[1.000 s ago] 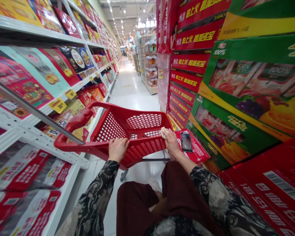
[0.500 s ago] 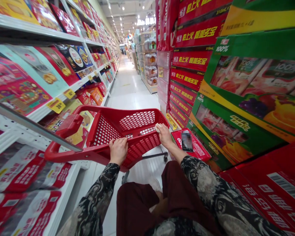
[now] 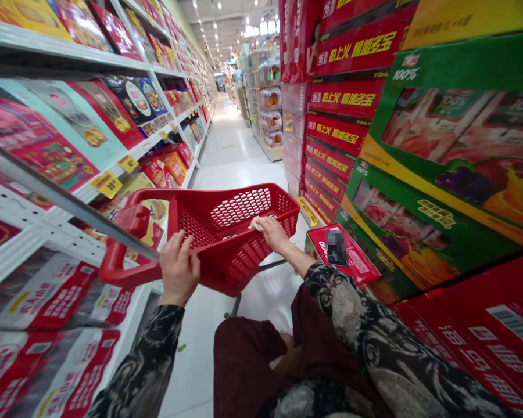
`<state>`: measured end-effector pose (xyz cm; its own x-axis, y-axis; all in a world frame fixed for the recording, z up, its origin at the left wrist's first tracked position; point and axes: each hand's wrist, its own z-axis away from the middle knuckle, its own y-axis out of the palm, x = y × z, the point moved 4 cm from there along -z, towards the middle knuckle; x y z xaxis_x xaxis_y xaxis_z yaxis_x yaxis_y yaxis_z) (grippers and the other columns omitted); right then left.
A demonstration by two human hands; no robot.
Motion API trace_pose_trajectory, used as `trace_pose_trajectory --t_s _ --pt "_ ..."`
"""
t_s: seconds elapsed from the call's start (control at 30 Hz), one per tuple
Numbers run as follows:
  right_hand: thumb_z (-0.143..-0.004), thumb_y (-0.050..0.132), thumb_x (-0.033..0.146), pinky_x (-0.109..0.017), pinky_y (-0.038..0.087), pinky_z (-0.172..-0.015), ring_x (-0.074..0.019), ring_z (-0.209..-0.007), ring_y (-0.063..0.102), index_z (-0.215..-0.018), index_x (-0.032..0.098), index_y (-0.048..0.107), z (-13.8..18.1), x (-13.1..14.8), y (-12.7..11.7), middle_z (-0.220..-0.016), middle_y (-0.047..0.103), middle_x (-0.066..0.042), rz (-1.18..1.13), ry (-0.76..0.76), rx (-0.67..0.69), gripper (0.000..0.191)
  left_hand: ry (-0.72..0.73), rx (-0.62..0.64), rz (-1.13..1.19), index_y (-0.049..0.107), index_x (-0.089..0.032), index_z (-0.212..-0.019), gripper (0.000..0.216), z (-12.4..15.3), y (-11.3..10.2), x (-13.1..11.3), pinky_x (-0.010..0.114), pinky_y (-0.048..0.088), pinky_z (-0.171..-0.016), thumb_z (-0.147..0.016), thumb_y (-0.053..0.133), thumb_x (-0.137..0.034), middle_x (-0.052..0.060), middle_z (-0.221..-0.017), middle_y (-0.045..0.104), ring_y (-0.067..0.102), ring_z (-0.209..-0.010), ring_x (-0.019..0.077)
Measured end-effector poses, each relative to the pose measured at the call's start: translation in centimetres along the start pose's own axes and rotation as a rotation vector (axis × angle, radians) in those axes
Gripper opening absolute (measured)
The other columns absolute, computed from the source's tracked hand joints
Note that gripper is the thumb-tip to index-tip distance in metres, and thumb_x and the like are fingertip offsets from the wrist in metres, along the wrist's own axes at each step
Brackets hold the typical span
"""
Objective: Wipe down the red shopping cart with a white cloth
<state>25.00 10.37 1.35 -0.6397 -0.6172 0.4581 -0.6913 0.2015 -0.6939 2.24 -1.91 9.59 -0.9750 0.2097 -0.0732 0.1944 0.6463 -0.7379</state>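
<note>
A red plastic shopping cart basket [image 3: 239, 217] stands in a shop aisle in front of me. My left hand [image 3: 179, 270] is closed on the basket's near left rim beside its red handle [image 3: 126, 247]. My right hand [image 3: 272, 232] rests on the near right rim, fingers curled round a small white wad [image 3: 257, 224] that looks like a cloth or tissue. A phone [image 3: 335, 246] lies on a red box [image 3: 348, 258] just right of my right forearm.
Shelves of boxed goods [image 3: 70, 145] with yellow price tags line the left side. Stacked red cartons [image 3: 344, 98] and green juice cartons [image 3: 444, 157] wall the right side. The white aisle floor [image 3: 235, 157] runs away ahead. A metal rail [image 3: 61, 197] crosses at left.
The cart basket has swung to the left and a little away. My left hand has slid left along the rim toward the handle; my right hand moved left with the white wad.
</note>
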Motion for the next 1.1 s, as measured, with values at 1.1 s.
trace_pose_trajectory --t_s 1.1 --pt "-0.081 0.043 0.007 -0.038 0.040 -0.105 -0.0172 -0.123 0.047 -0.125 0.022 0.052 -0.6 12.2 -0.3 -0.128 0.055 -0.006 -0.293 -0.222 -0.178 0.047 -0.203 0.247 -0.023 0.043 -0.018 -0.129 0.056 -3.1 -3.0 0.4 0.047 0.027 -0.106 -0.075 0.051 -0.028 0.013 -0.132 0.052 0.047 -0.122 0.0250"
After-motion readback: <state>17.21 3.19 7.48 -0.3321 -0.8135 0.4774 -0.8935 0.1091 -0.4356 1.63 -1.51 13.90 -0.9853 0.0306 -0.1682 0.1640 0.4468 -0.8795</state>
